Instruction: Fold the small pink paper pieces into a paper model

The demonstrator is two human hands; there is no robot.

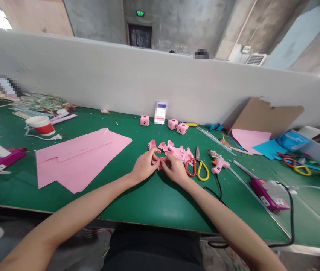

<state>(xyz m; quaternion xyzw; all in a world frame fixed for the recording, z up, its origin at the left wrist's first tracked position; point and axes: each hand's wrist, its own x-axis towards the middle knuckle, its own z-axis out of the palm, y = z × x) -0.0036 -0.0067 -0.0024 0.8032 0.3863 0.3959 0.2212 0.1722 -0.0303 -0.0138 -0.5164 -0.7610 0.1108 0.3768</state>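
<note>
Both my hands meet over the middle of the green table (154, 199). My left hand (145, 164) and my right hand (175, 168) pinch the same small folded pink paper piece (160, 160) between their fingertips. Just behind them lies a heap of small pink paper cut-outs (177, 150). Red and yellow handled scissors (196, 167) lie right of my right hand, beside a pink glue gun (218, 162). Three small pink paper cubes (172, 124) stand further back near the white partition.
Large pink paper sheets (78, 158) lie at left, with a red and white cup (41, 125) behind them. A purple glue gun (270, 194) with a black cord lies at right, another purple glue gun (0, 160) at far left. Cardboard (264, 113), blue paper and more scissors (297, 165) crowd the right.
</note>
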